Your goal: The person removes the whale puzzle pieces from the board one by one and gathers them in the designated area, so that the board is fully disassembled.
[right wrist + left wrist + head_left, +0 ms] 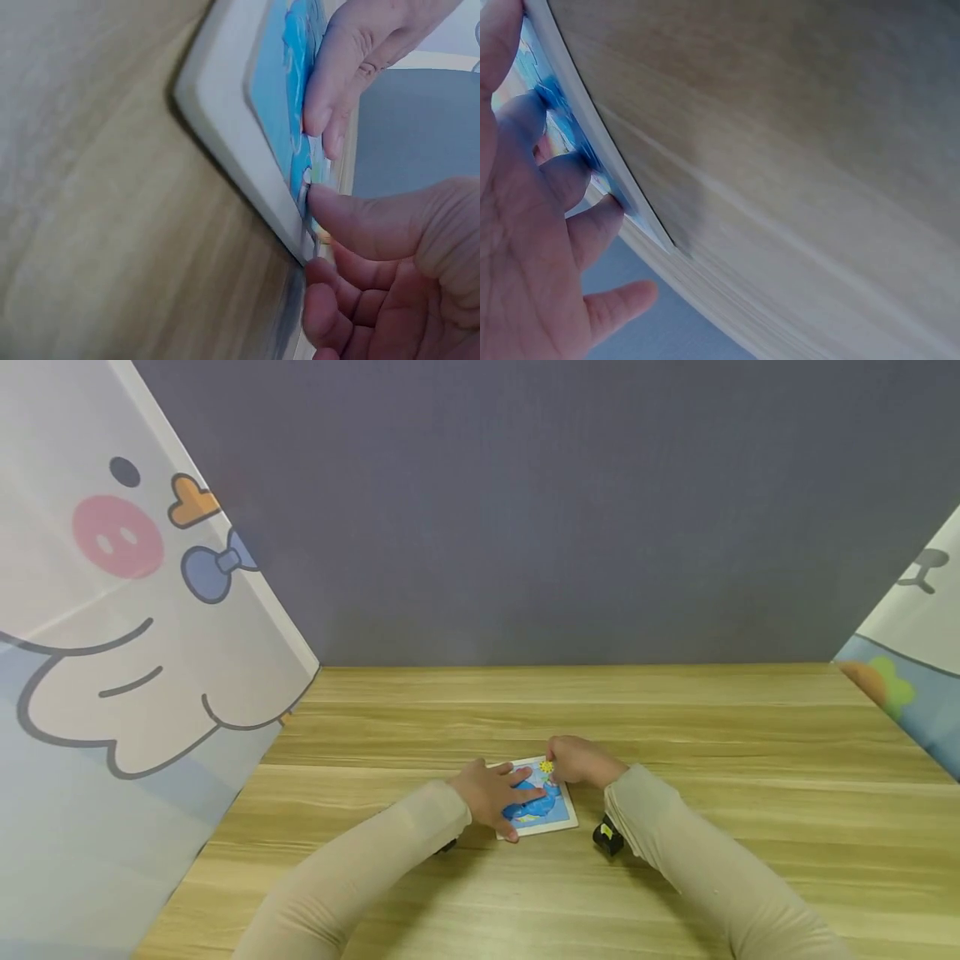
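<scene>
In the head view, the picture board (552, 811) lies flat on the wooden table (712, 718), a little before six o'clock from the centre. The left hand (487, 792) is at the board's nine o'clock, its fingers spread over the picture; the right hand (579, 762) is between one and two o'clock, beside the yellow sun shape (547, 767).

In the left wrist view, the board is at ten o'clock, and this hand presses without gripping. If its pressure were uneven, I think the board could slide.

In the right wrist view, the board is at twelve o'clock. At four o'clock the right thumb and bent fingers seem to pinch the rim; whether they hold a loose piece, I cannot tell. Pulling upward there could tilt the board.
</scene>
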Available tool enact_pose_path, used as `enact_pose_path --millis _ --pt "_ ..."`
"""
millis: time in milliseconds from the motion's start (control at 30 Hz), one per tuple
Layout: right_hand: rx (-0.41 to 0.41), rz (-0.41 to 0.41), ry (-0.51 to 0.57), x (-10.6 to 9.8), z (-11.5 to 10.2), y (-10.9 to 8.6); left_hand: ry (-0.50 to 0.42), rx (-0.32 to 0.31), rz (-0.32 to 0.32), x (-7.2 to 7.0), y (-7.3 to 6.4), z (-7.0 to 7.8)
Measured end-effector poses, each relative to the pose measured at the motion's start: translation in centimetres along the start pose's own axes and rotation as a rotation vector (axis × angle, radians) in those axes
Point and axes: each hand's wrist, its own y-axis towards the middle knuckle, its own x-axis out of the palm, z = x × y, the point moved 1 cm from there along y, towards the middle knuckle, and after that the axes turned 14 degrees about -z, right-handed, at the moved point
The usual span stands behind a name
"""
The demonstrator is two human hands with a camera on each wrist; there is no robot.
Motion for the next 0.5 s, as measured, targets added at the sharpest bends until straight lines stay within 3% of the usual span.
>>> enact_pose_path --millis 200,500 --pt "-0.066 -0.003 -0.011 0.10 -0.32 -0.02 -0.014 0.004 0.002 -0.01 -0.19 -0.07" --pt "-0.005 0.034 -0.094 0.59 -0.58 -0.20 -0.020 0.006 0.003 -0.06 -0.37 -0.11"
